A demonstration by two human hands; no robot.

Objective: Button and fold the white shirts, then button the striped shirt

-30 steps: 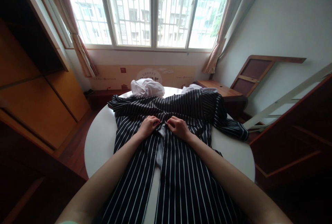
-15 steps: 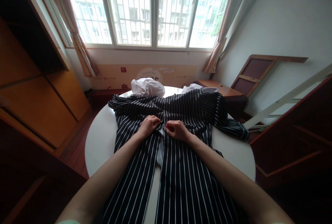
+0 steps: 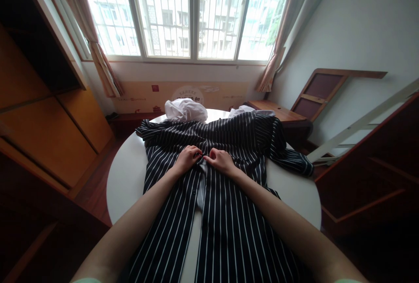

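Observation:
A black shirt with white stripes [image 3: 235, 213] lies spread over a round white table [image 3: 126, 187]. Its front is joined toward the collar end and parts below my hands, where a pale strip shows through. My left hand [image 3: 189, 160] pinches the shirt's left front edge near the middle. Close beside it, my right hand [image 3: 221, 160] has thumb and fingertips on the opposite edge, the fingers curled together. The fingertips of both hands nearly meet at the opening. Any button between them is too small to make out.
Crumpled white cloth [image 3: 186, 110] sits at the table's far edge, with more white fabric [image 3: 244, 111] to its right. One striped sleeve [image 3: 291, 160] hangs toward the right rim. A wooden desk [image 3: 278, 112] stands beyond; orange cabinets [image 3: 65, 143] are on the left.
My right hand has shifted slightly left, bringing its fingertips up to those of my left hand at the shirt's opening. My left hand stays almost in place.

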